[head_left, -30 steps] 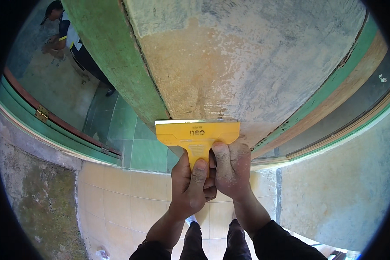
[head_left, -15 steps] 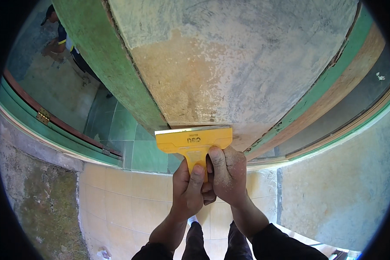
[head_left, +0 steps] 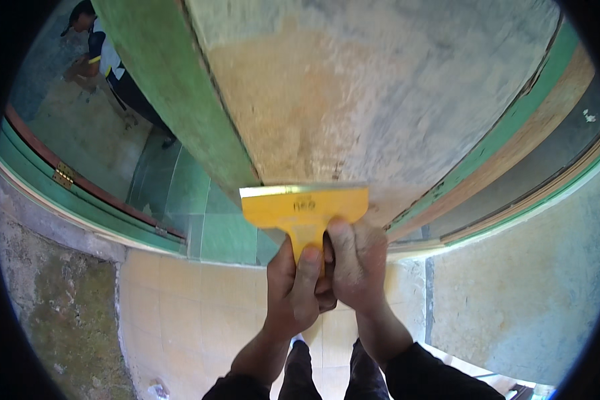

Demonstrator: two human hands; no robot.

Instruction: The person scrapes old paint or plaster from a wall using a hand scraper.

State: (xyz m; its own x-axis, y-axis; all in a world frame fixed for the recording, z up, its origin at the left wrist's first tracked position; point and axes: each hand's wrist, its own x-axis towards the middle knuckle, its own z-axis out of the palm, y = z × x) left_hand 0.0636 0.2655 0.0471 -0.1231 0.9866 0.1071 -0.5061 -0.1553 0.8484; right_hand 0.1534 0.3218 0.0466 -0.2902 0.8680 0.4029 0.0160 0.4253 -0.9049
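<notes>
By the low part of a patchy tan-and-grey wall (head_left: 413,100), in the head view, a wide yellow plastic scraper (head_left: 305,210) shows blurry dark upside-down letters. The bare left hand (head_left: 292,293) and right hand (head_left: 361,267) pinch it.

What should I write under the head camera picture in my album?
Left hand and right hand grip a yellow scraper before a patchy wall edged by a green strip.
</notes>
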